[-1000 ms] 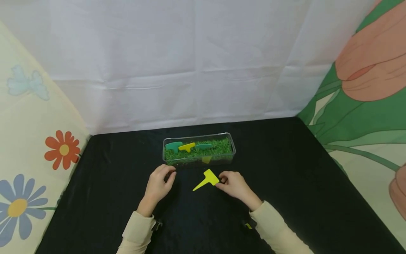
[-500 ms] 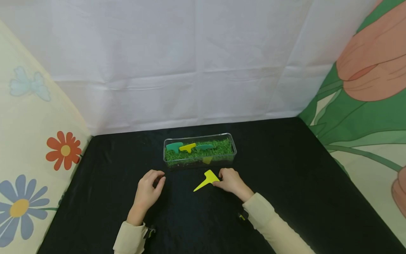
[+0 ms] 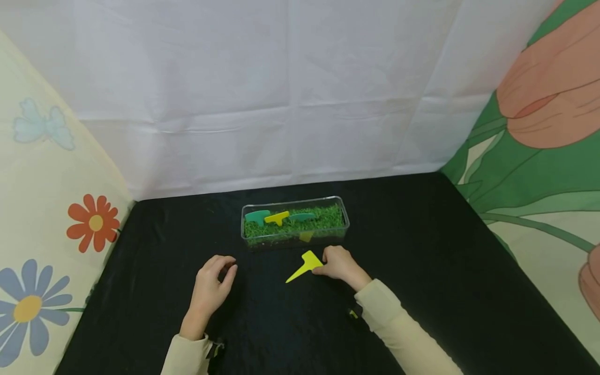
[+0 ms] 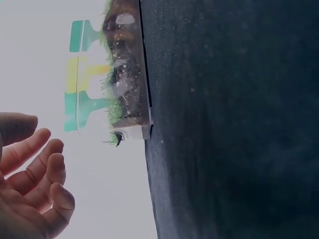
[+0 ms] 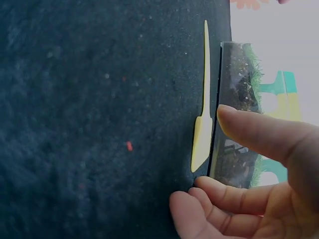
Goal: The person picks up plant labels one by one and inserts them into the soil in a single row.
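Observation:
A yellow T-shaped plant label (image 3: 303, 266) lies flat on the black cloth, its pointed stem toward the lower left. My right hand (image 3: 342, 264) is at the label's broad head, the thumb overlapping its edge in the head view. From the right wrist, the thumb (image 5: 259, 132) and the curved fingers (image 5: 234, 199) stand on either side of the label's head, not closed on it. My left hand (image 3: 212, 284) is held to the left with loosely bent fingers and nothing in them. Behind both hands stands a clear plastic box (image 3: 348, 221) of soil and short grass.
In the grass (image 3: 323, 216) stand a teal plant label (image 3: 257, 216), a yellow one (image 3: 276, 217) and another teal one (image 3: 302, 216). A yellowish patch (image 3: 305, 236) shows on the box's front wall. White cloth (image 3: 281, 130) hangs behind the table.
My left hand has drawn back down and to the left, away from the box. My right hand has shifted slightly left, closer over the label's head. The label stays almost in place.

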### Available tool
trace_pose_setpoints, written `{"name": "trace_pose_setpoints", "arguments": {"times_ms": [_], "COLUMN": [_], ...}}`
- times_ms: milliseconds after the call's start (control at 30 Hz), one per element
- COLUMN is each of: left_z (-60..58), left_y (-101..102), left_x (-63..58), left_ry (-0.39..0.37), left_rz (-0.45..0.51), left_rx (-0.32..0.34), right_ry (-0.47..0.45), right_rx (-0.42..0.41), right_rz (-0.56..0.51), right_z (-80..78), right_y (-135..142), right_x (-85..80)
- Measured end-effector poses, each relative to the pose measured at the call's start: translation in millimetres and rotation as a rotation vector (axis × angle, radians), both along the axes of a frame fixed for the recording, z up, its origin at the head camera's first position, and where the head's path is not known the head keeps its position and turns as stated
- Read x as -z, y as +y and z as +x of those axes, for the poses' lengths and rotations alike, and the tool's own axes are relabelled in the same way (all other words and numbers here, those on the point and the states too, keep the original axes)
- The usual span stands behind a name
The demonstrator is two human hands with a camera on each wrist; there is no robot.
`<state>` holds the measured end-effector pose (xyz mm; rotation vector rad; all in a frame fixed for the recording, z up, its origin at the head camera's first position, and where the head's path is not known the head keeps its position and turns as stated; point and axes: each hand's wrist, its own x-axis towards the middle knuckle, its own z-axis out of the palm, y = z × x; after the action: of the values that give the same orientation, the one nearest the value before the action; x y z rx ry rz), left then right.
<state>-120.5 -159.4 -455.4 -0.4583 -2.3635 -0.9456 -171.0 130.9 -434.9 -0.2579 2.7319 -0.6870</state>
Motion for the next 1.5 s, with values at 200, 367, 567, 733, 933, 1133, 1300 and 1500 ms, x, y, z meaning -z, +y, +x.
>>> {"name": "trace_pose_setpoints", "arguments": {"times_ms": [200, 367, 567, 733, 933, 1133, 1300, 1500], "left_z": [3.3, 5.2, 6.4, 6.8, 7.1, 6.9, 6.4, 6.6], "left_y": [-1.8, -2.3, -2.4, -2.8, -3.3, -2.6, -1.6, -0.4], "left_x": [2.6, 3.7, 4.0, 4.3, 4.6, 2.9, 1.0, -0.3], "left_ry": [0.007, 0.006, -0.014, -0.025, -0.029, -0.06, -0.085, -0.121], "left_rz": [-0.007, 0.0, -0.005, -0.017, -0.02, -0.024, -0.026, -0.023], "left_rx": [0.001, 0.011, 0.006, -0.001, 0.007, 0.016, 0.019, 0.023], "right_ry": [0.013, 0.03, 0.039, 0.041, 0.038, 0.024, 0.014, 0.022], "right_rx": [-0.035, -0.05, -0.08, -0.085, -0.075, -0.042, -0.017, -0.002], "right_rz": [0.081, 0.13, 0.176, 0.183, 0.166, 0.159, 0.141, 0.133], "right_z": [-1.8, -1.8, -1.8, -0.9, -0.9, -3.9, -5.8, -6.1], "right_y": [-4.0, -7.6, -10.0, -10.4, -10.2, -8.8, -6.8, -5.2], "right_x": [4.1, 4.3, 3.2, 2.8, 3.0, 4.0, 5.1, 5.0]}}
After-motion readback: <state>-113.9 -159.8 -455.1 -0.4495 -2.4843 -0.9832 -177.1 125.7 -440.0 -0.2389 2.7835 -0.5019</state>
